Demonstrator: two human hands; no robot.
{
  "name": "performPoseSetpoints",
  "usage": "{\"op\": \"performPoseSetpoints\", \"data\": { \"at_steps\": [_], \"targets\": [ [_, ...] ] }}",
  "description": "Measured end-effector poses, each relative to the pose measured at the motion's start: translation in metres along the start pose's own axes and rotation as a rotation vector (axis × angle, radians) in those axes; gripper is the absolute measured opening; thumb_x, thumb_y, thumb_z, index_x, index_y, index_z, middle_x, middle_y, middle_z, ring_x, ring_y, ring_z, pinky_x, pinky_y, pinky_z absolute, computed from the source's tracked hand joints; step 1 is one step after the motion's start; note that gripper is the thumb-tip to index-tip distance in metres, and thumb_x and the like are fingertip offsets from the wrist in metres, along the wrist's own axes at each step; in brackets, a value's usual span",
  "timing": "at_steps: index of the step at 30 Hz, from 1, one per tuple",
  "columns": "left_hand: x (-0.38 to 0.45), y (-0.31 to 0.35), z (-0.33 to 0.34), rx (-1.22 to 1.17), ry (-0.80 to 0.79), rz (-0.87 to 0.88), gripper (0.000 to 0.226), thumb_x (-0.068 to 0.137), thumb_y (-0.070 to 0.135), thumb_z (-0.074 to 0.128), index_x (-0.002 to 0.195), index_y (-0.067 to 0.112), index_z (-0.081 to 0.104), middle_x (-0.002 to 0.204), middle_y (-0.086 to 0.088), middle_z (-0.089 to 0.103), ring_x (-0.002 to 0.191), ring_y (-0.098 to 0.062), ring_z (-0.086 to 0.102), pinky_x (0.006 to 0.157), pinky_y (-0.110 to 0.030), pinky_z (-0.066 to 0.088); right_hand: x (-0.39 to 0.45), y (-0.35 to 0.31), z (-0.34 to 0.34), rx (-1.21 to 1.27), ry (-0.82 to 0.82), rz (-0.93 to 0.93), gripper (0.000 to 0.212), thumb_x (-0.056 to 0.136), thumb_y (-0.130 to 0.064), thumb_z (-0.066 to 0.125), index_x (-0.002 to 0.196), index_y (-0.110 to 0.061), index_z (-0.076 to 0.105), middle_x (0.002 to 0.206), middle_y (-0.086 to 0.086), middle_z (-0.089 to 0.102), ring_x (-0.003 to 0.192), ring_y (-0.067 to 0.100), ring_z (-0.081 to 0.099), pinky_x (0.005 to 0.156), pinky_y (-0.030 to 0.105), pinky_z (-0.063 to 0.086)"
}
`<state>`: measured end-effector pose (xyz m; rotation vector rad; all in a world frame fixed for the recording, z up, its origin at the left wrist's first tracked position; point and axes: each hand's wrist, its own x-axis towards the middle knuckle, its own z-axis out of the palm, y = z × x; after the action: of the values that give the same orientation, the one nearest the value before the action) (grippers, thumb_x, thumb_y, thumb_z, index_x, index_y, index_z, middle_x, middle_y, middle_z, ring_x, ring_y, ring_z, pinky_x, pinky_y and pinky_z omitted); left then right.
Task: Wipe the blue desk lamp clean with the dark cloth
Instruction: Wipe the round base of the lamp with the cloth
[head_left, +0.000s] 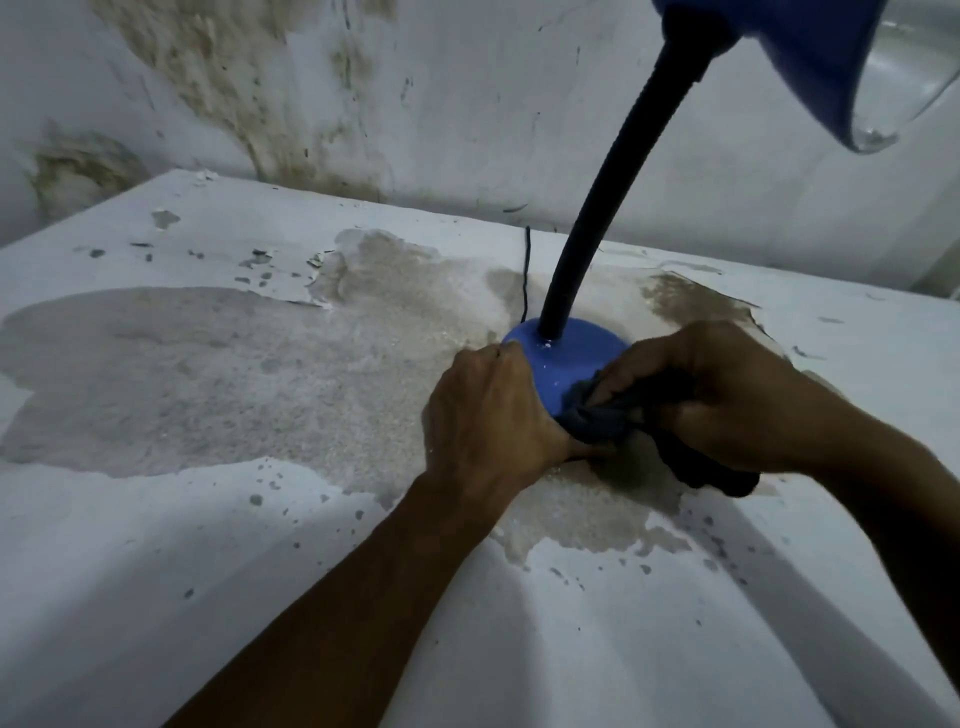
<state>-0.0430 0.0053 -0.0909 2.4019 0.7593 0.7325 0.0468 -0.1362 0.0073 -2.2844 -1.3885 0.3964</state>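
We brace the blue desk lamp's base (569, 358) on the bench (208, 519) with our left hand (488, 415) curled round it (steadying it), while our right hand (727, 405) pinches the dark cloth (597, 415) against it.

A single head-worn view looks forward and steeply down from above the person's forearms, close over a worn white surface (218, 545) that meets a stained wall (415, 93) at the top edge. Wide-angle — straight edges bow, and the lamp shade (800, 67) is cut off at the upper right corner.
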Motion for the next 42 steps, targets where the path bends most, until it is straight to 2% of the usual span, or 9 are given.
{"op": "performPoseSetpoints", "data": {
  "at_steps": [6,11,14,19,26,31,36,39,42],
  "targets": [
    [-0.004,0.004,-0.003,0.03,0.018,0.002,0.086,0.039,0.079,0.077,0.105,0.025,0.061,0.092,0.007,0.067,0.086,-0.015,0.061,0.066,-0.03,0.054,0.013,0.003,0.027,-0.178,0.173,-0.121,0.052,0.067,0.004,0.056,0.103,-0.028,0.075,0.108,-0.008,0.072,0.096,0.018,0.067,0.081,0.044,0.055],
    [-0.004,0.003,-0.005,-0.012,0.0,0.007,0.077,0.048,0.068,0.078,0.105,0.018,0.061,0.093,0.002,0.067,0.083,-0.018,0.062,0.06,-0.027,0.045,-0.007,0.01,0.0,-0.133,-0.05,-0.035,0.055,0.072,0.012,0.058,0.09,-0.035,0.076,0.101,-0.017,0.072,0.073,0.003,0.067,0.061,0.029,0.057],
    [-0.003,0.003,-0.005,-0.002,0.013,0.025,0.065,0.054,0.057,0.082,0.102,0.019,0.061,0.087,0.004,0.067,0.079,-0.016,0.062,0.06,-0.024,0.044,0.012,0.004,0.014,-0.184,0.083,-0.098,0.055,0.067,0.002,0.056,0.098,-0.039,0.074,0.105,-0.013,0.073,0.094,0.019,0.067,0.079,0.043,0.056],
    [-0.007,0.006,-0.01,-0.034,0.01,0.059,0.089,0.047,0.068,0.082,0.122,0.026,0.06,0.087,0.011,0.066,0.082,-0.012,0.064,0.068,-0.026,0.053,0.031,-0.003,0.039,-0.2,0.241,-0.174,0.046,0.07,-0.007,0.055,0.108,-0.027,0.072,0.113,-0.004,0.071,0.097,0.026,0.064,0.077,0.043,0.054],
    [-0.009,0.007,-0.015,-0.032,-0.007,0.036,0.072,0.048,0.07,0.081,0.097,0.022,0.06,0.085,0.01,0.063,0.073,-0.011,0.057,0.049,-0.014,0.028,-0.021,0.013,0.022,-0.247,0.135,-0.138,0.046,0.067,-0.017,0.046,0.101,-0.038,0.07,0.102,-0.017,0.07,0.091,0.017,0.066,0.071,0.042,0.054],
    [-0.002,0.0,-0.026,-0.014,-0.082,0.085,0.07,0.05,0.071,0.081,0.095,0.02,0.065,0.087,0.008,0.066,0.074,-0.01,0.059,0.055,-0.023,0.048,-0.039,0.017,0.01,0.084,0.12,-0.032,0.044,0.084,0.012,0.06,0.1,-0.025,0.076,0.062,-0.032,0.065,0.054,-0.005,0.063,0.051,0.01,0.044],
    [-0.001,0.008,-0.047,-0.409,0.121,0.044,0.024,0.077,0.009,0.071,0.1,0.016,0.068,0.094,0.009,0.067,0.084,-0.004,0.064,0.073,-0.012,0.055,-0.025,0.0,0.03,0.568,0.464,0.006,0.031,0.081,0.003,0.072,0.097,-0.024,0.073,0.093,-0.008,0.074,0.086,0.004,0.07,0.07,0.018,0.054],
    [-0.004,0.022,-0.055,-0.755,0.221,-0.052,0.023,0.081,0.031,0.065,0.081,0.009,0.07,0.077,-0.009,0.07,0.078,-0.026,0.069,0.072,-0.048,0.059,-0.009,-0.019,0.044,0.704,0.588,0.1,0.028,0.077,-0.012,0.079,0.099,-0.02,0.063,0.1,-0.005,0.069,0.093,0.005,0.067,0.076,0.031,0.059],
    [-0.009,0.03,-0.057,-0.95,-0.124,-0.126,0.048,0.084,0.054,0.06,0.102,0.011,0.07,0.093,-0.011,0.074,0.088,-0.024,0.073,0.077,-0.044,0.06,0.001,-0.041,0.055,0.706,0.566,0.059,0.034,0.079,-0.019,0.076,0.108,-0.022,0.059,0.103,-0.009,0.065,0.096,0.003,0.065,0.083,0.03,0.058]
  ]
}}
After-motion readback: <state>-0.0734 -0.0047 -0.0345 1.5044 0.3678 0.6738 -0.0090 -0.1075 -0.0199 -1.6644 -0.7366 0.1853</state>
